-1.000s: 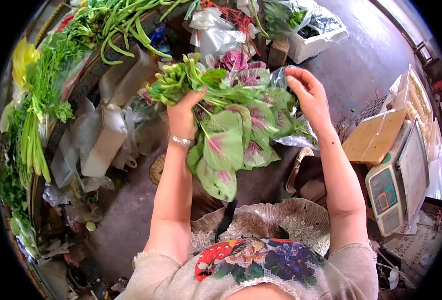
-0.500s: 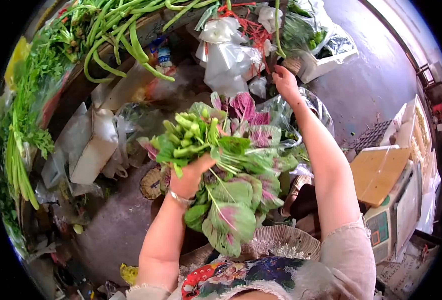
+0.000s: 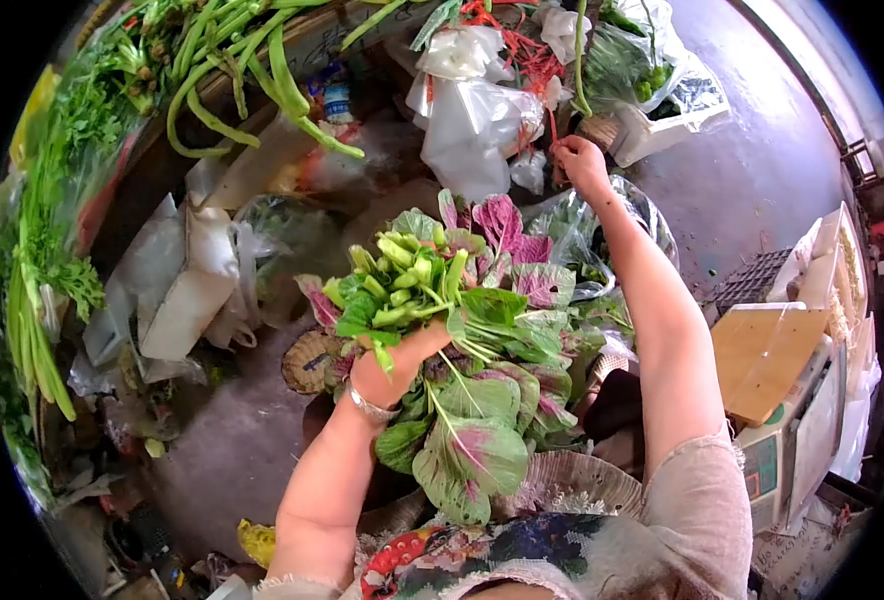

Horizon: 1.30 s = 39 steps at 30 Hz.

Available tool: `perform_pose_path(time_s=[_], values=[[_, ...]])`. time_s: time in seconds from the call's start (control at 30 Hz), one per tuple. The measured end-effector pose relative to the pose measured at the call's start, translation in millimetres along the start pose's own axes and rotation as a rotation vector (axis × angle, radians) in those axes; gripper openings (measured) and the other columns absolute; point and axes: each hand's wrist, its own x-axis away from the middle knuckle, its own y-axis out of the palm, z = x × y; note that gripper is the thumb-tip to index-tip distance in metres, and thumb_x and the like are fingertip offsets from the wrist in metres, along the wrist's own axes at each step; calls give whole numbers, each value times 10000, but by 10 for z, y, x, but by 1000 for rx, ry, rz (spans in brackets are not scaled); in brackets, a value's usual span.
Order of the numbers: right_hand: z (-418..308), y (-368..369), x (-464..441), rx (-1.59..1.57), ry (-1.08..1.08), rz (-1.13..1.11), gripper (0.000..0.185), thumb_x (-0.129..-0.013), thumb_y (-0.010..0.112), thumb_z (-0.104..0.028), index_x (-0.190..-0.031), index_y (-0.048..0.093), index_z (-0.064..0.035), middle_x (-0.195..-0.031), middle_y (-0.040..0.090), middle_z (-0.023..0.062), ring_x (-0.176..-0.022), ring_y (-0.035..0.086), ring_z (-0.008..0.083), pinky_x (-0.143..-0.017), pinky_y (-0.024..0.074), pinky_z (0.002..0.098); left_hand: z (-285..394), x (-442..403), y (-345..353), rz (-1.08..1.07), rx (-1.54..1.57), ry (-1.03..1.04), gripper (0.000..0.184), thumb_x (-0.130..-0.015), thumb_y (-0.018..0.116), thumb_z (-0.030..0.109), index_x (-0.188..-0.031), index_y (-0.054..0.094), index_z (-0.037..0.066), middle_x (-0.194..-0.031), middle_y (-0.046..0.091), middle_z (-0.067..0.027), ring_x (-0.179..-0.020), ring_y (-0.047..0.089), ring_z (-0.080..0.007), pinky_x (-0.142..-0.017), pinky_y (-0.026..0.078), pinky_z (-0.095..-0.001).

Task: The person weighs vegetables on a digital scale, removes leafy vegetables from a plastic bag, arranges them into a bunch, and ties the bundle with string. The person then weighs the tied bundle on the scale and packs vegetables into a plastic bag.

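My left hand [image 3: 402, 362] is wrapped round a bunch of red amaranth [image 3: 477, 405], its cut pale-green stems pointing up and left and its broad green-and-purple leaves spreading right and down. Out in front, my right hand [image 3: 582, 166] has its fingers pinched on the lower end of a red plastic string [image 3: 554, 126]. That string hangs from a tangle of red strings [image 3: 534, 62] beside white plastic bags [image 3: 477, 130]. Part of the left hand's fingers is hidden by leaves.
Long beans [image 3: 280, 70] hang over the stall edge at upper left, above leafy greens [image 3: 47, 270]. A white foam box [image 3: 667, 132] with bagged greens stands at upper right. At right is a scale [image 3: 777, 460] with a brown board [image 3: 770, 360].
My right hand has gone from spread fingers near the strings to a pinch on a red string. The amaranth stays in my left hand; the view has shifted slightly.
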Motion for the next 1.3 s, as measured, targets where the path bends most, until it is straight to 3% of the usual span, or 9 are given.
perform_pose_path(time_s=[0.17,0.27,0.37,0.5,0.7,0.87,0.9,1.1,1.3], values=[[18,-402,483,-59,-17,-57,193,-840,562,-169,-885,650,-3,-732,644,73,-675,631,168,-639,507,289,262,171,-26,6,-641,51,259,-832,586,50,-1079,665,42,-1096,662,-78,-1034,608,-184,-936,447,-313],[-297,-734,1044,-270,219,-129,165,-890,492,-154,-907,579,-15,-757,606,67,-643,614,186,-569,523,305,219,153,-23,164,-528,50,259,-751,722,146,-972,687,15,-928,696,-68,-840,644,-178,-783,499,-321],[-250,-1140,1269,-17,272,-85,152,-859,511,-163,-845,568,-23,-693,554,45,-494,477,131,-430,360,270,339,52,59,182,-364,51,240,-734,718,123,-939,669,8,-902,682,-45,-792,622,-159,-755,484,-303],[-852,-1339,2015,-238,161,11,149,-853,538,-183,-806,585,-49,-616,499,-1,-459,392,67,-408,271,225,351,-15,270,163,94,-35,257,-717,730,37,-963,656,14,-925,662,-22,-837,606,-128,-774,477,-285],[-1418,-909,2770,-253,-138,31,137,-905,598,-153,-940,674,-43,-654,499,-65,-570,409,17,-506,305,191,247,3,497,-57,64,25,284,-716,737,15,-985,647,14,-948,669,-13,-845,615,-118,-779,488,-278],[-1557,-731,3101,82,-334,25,172,-901,571,-83,-1015,644,22,-758,638,107,-659,533,93,-611,447,263,341,32,598,-242,-80,63,384,-771,691,64,-1151,637,77,-1151,652,-19,-1061,606,-145,-941,450,-305],[-1528,-724,3119,127,-408,31,166,-889,576,-76,-1014,648,8,-799,653,152,-670,591,165,-641,466,293,263,19,571,-272,-421,339,376,-771,695,98,-1140,652,155,-1171,639,-22,-1078,605,-191,-960,446,-329],[-1639,-833,3235,133,-441,5,163,-875,580,-55,-1016,650,-13,-883,666,182,-775,643,307,-724,489,336,256,-46,786,-362,98,-62,461,-738,732,16,-1174,581,17,-1125,636,-21,-1010,581,-99,-916,458,-287],[-1401,-1008,3410,1,-246,99,125,-873,592,-42,-971,659,-3,-648,551,9,-603,462,54,-562,400,219,188,-166,730,-342,-102,164,291,-746,732,36,-1022,644,7,-956,671,-13,-869,597,-97,-806,487,-281]])
